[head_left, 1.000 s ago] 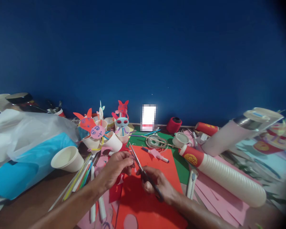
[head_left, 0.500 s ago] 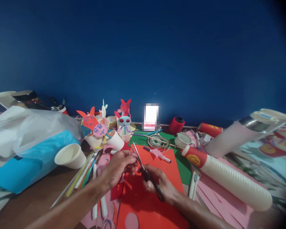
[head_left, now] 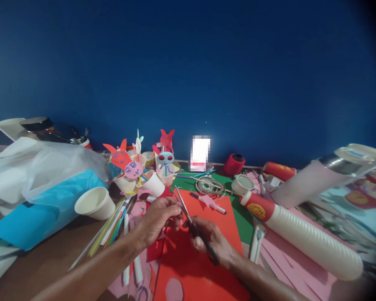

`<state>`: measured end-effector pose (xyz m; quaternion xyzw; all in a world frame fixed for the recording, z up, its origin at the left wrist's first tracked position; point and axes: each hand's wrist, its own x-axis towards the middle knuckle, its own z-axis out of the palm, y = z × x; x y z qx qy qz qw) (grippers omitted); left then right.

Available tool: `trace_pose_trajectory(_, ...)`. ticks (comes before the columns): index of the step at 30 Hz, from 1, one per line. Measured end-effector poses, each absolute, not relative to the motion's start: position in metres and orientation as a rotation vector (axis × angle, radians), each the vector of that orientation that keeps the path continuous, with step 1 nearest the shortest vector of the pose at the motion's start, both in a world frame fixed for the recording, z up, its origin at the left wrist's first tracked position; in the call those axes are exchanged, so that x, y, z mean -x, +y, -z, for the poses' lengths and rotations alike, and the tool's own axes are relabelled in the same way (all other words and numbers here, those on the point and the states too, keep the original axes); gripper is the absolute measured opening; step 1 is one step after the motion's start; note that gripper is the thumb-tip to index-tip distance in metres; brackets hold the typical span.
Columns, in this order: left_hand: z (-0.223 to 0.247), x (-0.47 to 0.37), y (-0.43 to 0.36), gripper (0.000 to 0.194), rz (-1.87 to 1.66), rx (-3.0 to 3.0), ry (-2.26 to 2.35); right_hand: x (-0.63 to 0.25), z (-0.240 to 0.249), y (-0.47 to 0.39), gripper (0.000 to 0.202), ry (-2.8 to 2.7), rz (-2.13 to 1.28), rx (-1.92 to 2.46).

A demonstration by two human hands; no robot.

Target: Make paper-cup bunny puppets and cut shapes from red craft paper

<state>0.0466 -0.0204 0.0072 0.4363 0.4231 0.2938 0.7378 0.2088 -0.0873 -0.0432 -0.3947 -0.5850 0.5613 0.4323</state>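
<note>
Black-handled scissors (head_left: pixel 204 241) are in my right hand (head_left: pixel 217 242), blades pointing up and away, slightly apart. Close by on the left, my left hand (head_left: pixel 163 215) pinches a small pink paper piece (head_left: pixel 179 205), mostly hidden by the fingers, right beside the blades. Below both hands lies a sheet of red paper (head_left: pixel 203 276). A pink oval cutout (head_left: pixel 174 289) rests on its near end. A marker (head_left: pixel 221 210) with a pink paper shape (head_left: pixel 208 202) over it lies on the far end.
Paper cups with cut-out animal faces (head_left: pixel 134 169) stand behind my left hand. Colored sticks (head_left: pixel 113 225) and a paper cup (head_left: pixel 95 202) are at left. A cup stack (head_left: pixel 310 238), a box cutter (head_left: pixel 256 244) and a tumbler (head_left: pixel 307 182) lie at right.
The view has shifted slightly, so everything sits a little further right. Both hands keep nearly the same pose, the scissors still beside the pinched paper.
</note>
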Motion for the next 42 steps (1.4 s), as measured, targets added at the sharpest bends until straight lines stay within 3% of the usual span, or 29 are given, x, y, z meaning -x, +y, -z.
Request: trace_pose_trajectory(42,-0.0021,-0.0431,-0.0171,0.007,-0.606,-0.962,0.892,-0.209,0.0514,-0.0894,0.044,-1.354,-1.501,0.937)
